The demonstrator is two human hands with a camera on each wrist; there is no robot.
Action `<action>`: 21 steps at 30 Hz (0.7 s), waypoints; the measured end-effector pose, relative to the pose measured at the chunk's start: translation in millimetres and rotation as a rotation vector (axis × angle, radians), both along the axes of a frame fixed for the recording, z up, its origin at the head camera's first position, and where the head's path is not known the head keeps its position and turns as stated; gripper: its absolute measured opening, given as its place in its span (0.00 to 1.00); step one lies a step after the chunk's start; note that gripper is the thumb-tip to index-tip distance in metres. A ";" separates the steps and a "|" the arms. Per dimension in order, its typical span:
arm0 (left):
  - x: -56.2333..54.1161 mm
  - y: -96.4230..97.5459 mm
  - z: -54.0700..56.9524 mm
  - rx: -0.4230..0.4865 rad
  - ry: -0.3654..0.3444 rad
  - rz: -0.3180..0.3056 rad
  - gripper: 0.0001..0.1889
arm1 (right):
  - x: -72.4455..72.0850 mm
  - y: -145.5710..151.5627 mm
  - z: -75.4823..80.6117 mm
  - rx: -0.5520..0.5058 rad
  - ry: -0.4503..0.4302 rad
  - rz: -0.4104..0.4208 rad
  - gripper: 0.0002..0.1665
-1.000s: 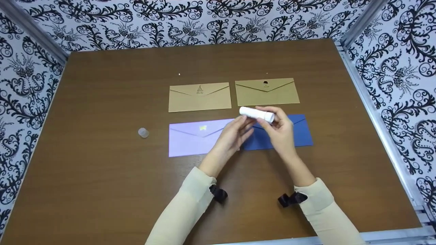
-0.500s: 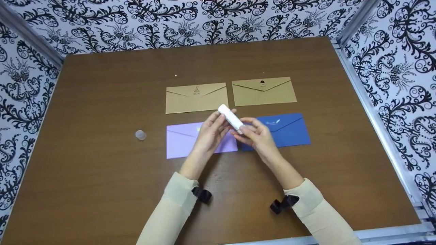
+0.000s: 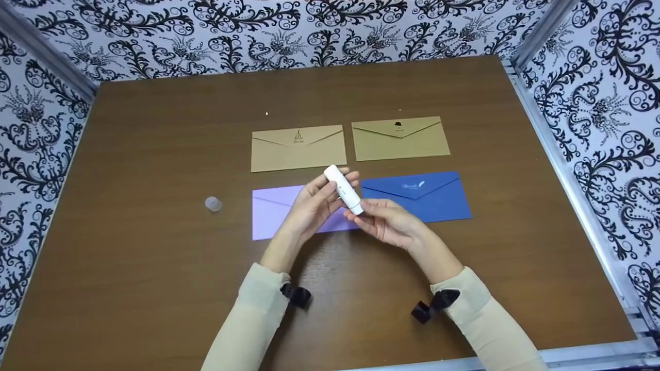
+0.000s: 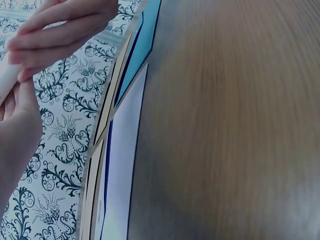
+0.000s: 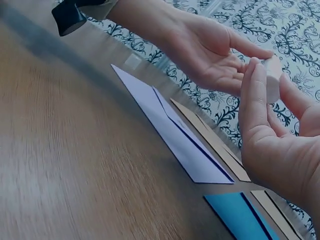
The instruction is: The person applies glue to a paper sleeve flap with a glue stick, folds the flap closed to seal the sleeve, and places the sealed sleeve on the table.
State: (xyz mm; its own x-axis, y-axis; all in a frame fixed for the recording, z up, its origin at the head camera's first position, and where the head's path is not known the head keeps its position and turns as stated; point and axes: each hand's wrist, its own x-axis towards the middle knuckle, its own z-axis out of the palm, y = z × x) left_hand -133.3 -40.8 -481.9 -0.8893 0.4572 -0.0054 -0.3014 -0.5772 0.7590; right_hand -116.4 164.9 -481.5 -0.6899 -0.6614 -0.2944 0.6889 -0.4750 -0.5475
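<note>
A white glue stick with small print on its side is held slantwise above the envelopes in the head view. My left hand grips its upper part, thumb along the near side and fingers behind. At the lower end, the thumb and fingers of my right hand pinch the narrower base. Below the hands lie a lilac envelope, partly covered by the left hand, and a blue envelope. In the right wrist view the glue stick shows between both hands' fingertips.
Behind them lie a tan envelope and an olive-gold envelope. A small translucent cap sits left of the lilac envelope on the brown table. Patterned panels border the table's back and sides.
Both hands have moved left and nearer the body with the glue stick. It has turned from nearly level to a steep slant, its right-hand end now pointing down toward the person.
</note>
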 end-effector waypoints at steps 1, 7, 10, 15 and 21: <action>0.2 -0.3 0.4 -0.014 0.007 0.001 0.20 | 0.0 0.6 -0.2 0.010 0.007 0.002 0.13; 2.3 2.8 3.0 -0.103 0.007 0.085 0.16 | 0.0 -1.2 0.4 0.189 0.119 -0.046 0.13; 3.5 5.6 4.6 -0.141 0.003 0.144 0.17 | -0.7 -3.6 1.1 0.299 0.185 -0.092 0.19; 4.6 10.7 7.9 -0.188 -0.001 0.235 0.19 | -1.2 -7.7 1.6 0.457 0.294 -0.190 0.29; 4.8 17.0 11.0 -0.237 -0.006 0.319 0.17 | 1.7 -13.7 -2.1 0.635 0.487 -0.370 0.25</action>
State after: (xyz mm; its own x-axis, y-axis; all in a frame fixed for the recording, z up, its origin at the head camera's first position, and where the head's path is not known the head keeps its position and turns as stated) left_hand -128.6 -23.8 -471.0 -0.9862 0.1432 -0.0832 -0.1400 -0.4517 0.8811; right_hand -114.7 151.2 -483.6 -0.9721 -0.1821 -0.1481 0.1727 -0.1272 -0.9767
